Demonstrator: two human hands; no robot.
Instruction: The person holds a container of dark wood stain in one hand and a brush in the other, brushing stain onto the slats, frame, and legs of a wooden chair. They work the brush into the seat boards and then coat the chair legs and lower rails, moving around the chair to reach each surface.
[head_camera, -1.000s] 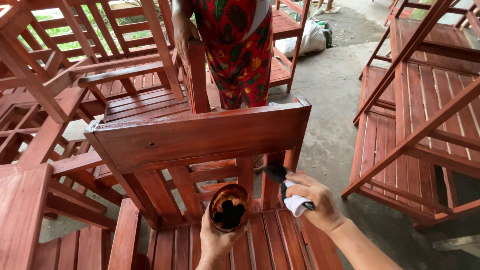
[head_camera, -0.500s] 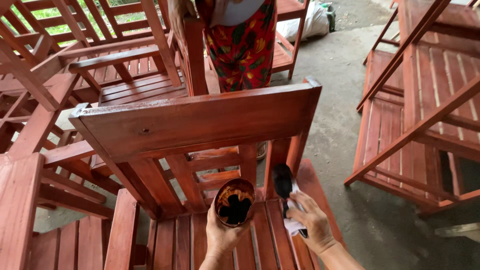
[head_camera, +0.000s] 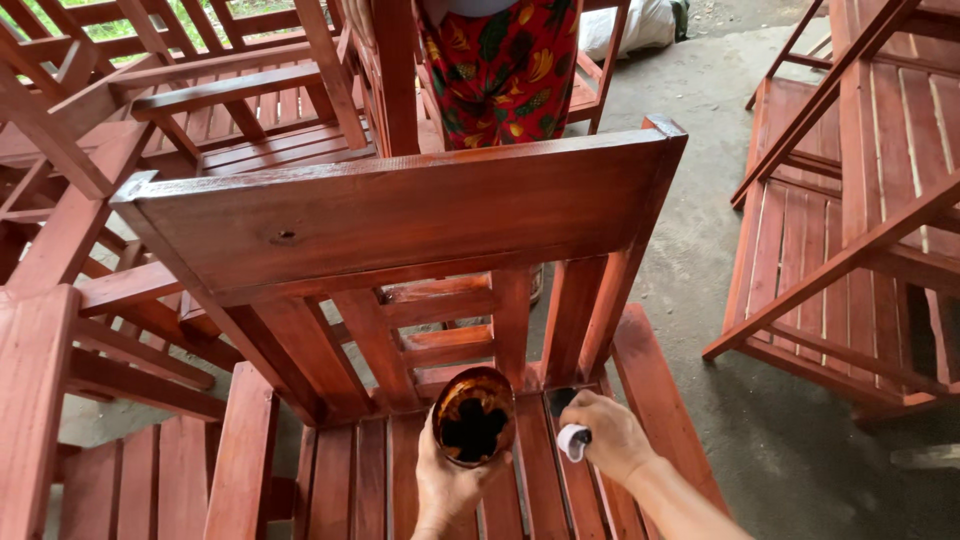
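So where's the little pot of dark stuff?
In the head view, the small pot of dark stain sits low in the middle, held in the left hand above the chair seat slats, just left of the right hand.

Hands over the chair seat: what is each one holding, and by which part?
The left hand grips a small cup of dark stain from below. The right hand holds a brush by its white-wrapped handle.

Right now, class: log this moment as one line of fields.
left hand: holds stain tin | right hand: brush on seat slats | ahead: red wooden chair back | beyond: person in patterned clothing
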